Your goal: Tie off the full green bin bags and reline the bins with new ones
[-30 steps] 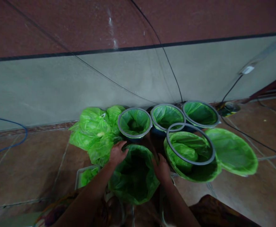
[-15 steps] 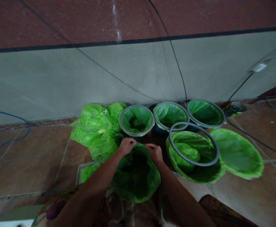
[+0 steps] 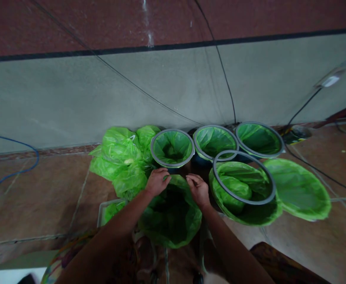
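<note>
At my left hand and right hand, the fingers are loosely curled at the far edge of a green liner, which stands open directly before me; whether either pinches the film I cannot tell. It carries no ring, so I judge it unfinished. Beyond, along the wall, three lined bins wear fitted grey rings and appear complete. To the right, a loose ring lies tilted over another green liner, seemingly unfitted.

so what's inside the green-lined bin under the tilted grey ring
A puffed bulge of green plastic shows inside the green-lined bin, through the grey ring. The liner hides the bin's inner wall; what lies beneath the bulge is covered.
</note>
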{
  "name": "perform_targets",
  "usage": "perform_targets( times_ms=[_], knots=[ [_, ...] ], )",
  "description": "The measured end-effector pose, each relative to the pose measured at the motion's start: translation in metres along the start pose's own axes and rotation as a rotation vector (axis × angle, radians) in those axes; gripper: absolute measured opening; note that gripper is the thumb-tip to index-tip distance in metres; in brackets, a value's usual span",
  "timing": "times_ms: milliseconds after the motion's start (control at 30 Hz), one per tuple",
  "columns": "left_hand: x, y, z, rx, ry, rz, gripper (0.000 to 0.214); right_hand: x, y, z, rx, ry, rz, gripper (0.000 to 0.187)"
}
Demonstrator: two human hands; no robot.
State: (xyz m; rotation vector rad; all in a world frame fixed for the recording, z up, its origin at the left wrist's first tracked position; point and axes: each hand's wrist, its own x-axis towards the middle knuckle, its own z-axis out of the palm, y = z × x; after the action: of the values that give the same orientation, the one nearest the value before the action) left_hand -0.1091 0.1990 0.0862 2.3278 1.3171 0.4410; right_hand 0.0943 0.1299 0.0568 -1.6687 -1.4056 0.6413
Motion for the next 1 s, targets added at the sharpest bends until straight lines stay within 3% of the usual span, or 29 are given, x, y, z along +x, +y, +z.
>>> perform_targets(
  times_ms=[100,200,267,400,467,567,700,800,900,1000],
  knots=[
    [0.010,0.007,0.005,0.078,-0.159,0.090,0.022,0.010,-0.004,0.004,-0.196,-0.229,-0.010,0.026],
    [0.015,0.012,0.012,0.234,-0.347,0.008,0.022,0.013,-0.005,0.013,-0.451,-0.465,0.080,0.031],
    [0.016,0.014,0.016,0.283,-0.382,-0.071,0.023,0.014,-0.005,0.016,-0.546,-0.509,0.147,0.030],
    [0.016,0.014,0.011,0.286,-0.363,-0.096,0.024,0.015,-0.004,0.010,-0.584,-0.513,0.189,0.024],
    [0.014,0.011,0.004,0.275,-0.310,-0.119,0.040,0.010,-0.002,0.002,-0.585,-0.474,0.239,0.024],
    [0.008,0.003,-0.008,0.199,-0.170,-0.238,0.062,-0.011,0.008,-0.009,-0.587,-0.286,0.381,0.026],
    [0.000,-0.011,-0.014,0.077,-0.077,-0.391,0.051,-0.053,0.022,-0.011,-0.545,-0.089,0.464,0.028],
    [0.001,-0.012,-0.009,0.055,-0.045,-0.397,0.042,-0.070,0.021,-0.010,-0.517,0.022,0.383,0.037],
    [0.010,-0.006,-0.003,0.079,-0.028,-0.323,0.038,-0.055,0.010,-0.011,-0.498,0.149,0.244,0.044],
    [0.020,0.000,0.002,0.086,-0.080,-0.275,0.036,-0.019,0.000,-0.011,-0.437,0.078,0.191,0.041]
  ],
)
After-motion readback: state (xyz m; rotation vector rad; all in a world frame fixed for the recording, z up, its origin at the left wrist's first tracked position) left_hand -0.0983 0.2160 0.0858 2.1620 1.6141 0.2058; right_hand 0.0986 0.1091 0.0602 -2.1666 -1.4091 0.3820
